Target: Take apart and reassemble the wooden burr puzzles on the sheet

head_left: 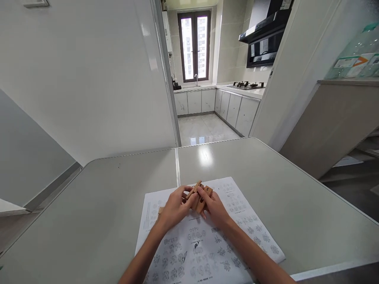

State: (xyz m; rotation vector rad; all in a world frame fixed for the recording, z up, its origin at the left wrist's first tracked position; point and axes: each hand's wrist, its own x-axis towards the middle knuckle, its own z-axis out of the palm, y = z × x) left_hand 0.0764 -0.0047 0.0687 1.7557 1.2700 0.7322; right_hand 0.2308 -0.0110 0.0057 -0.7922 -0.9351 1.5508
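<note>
Above the printed sheet (204,246), both my hands meet around several small wooden puzzle pieces. My left hand (174,208) pinches a slim wooden puzzle piece (194,188), tilted up to the right. A wooden puzzle piece marked "2" (208,189) is gripped by my right hand (217,209), thumb on top. The pieces touch or nearly touch; my fingers hide how they fit together. Another light wooden piece (160,210) pokes out beside my left wrist, lying on the paper and partly covered.
The sheet, printed with puzzle diagrams, lies on a grey-green table (103,221) with a seam (177,167) across it. A white wall panel (103,79) stands behind left. Beyond the doorway is a kitchen with cabinets (194,101). Large bottles (355,59) rest on a right-hand ledge.
</note>
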